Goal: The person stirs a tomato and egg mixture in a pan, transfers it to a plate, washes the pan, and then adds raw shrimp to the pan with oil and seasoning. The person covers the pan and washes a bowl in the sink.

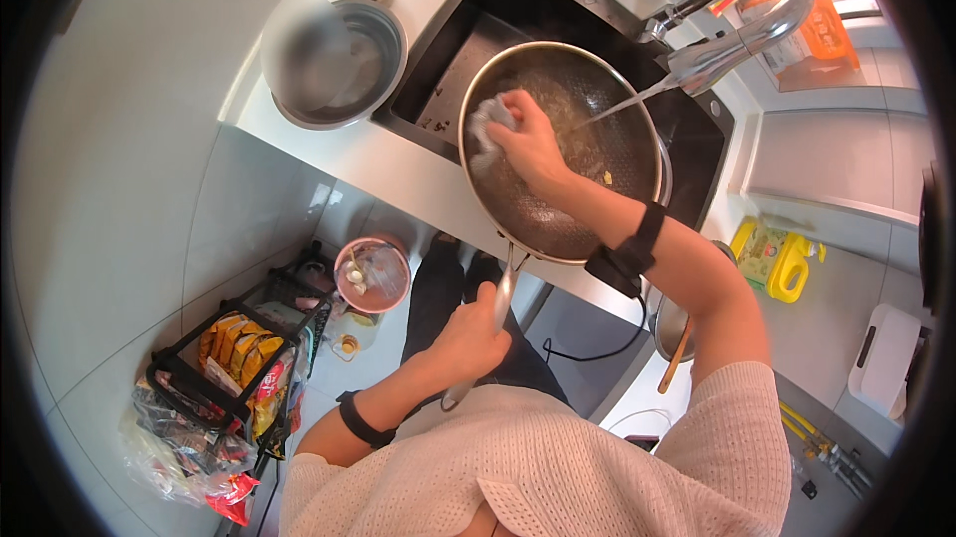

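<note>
A large frying pan (605,216) rests over the dark sink (478,51), tilted or level I cannot tell. Around its metal handle (506,294) my left hand (469,339) is closed. Inside the pan, my right hand (534,145) presses a grey cloth or scrubbing pad (489,126) near the left wall; the pad is partly blurred. A thin stream of water (624,103) falls from the chrome faucet (709,62) into the pan, where brownish water lies. A small yellow scrap (607,177) sits on the pan's textured surface.
A grey pot (388,81) stands on the white counter (351,148) left of the sink. Below are a pink bin (373,305) and a black rack (194,387) with snack packets. Rightward are a yellow bottle (792,268) and another pan with a wooden utensil (676,358).
</note>
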The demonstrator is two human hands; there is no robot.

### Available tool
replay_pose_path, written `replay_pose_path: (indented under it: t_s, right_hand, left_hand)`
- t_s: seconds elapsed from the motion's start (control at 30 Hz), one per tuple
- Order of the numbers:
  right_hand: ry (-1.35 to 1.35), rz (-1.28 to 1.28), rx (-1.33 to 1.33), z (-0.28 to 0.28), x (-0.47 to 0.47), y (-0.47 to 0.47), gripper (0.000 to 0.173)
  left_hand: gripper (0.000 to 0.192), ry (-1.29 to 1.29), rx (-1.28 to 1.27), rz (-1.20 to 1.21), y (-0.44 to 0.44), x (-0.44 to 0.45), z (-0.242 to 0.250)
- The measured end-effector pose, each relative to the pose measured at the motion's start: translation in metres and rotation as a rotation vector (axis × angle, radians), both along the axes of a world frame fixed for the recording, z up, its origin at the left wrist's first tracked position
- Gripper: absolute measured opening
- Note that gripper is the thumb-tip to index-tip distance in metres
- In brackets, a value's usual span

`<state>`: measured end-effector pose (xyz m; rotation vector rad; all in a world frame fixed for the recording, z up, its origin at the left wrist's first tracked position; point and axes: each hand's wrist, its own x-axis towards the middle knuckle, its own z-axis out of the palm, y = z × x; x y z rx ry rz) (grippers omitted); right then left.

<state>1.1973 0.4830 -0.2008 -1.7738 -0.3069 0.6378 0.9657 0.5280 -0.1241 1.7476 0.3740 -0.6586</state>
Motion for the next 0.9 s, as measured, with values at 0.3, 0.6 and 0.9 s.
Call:
replay_pose_path:
  t_s: [0.3,0.6,0.9]
  right_hand:
    - [-0.312,-0.632,-0.808,-0.032,0.122,0.016,0.047]
    - [-0.115,0.247,-0.745,-0.024,0.062,0.016,0.055]
    - [0.085,1.016,-0.816,0.083,-0.006,-0.097,0.055]
  left_hand:
    - [0.031,-0.021,0.017,-0.026,0.001,0.0,0.004]
    - [0.03,-0.045,0.036,-0.016,-0.001,0.002,0.005]
    - [0.027,0.132,-0.271,0.101,0.01,0.02,0.027]
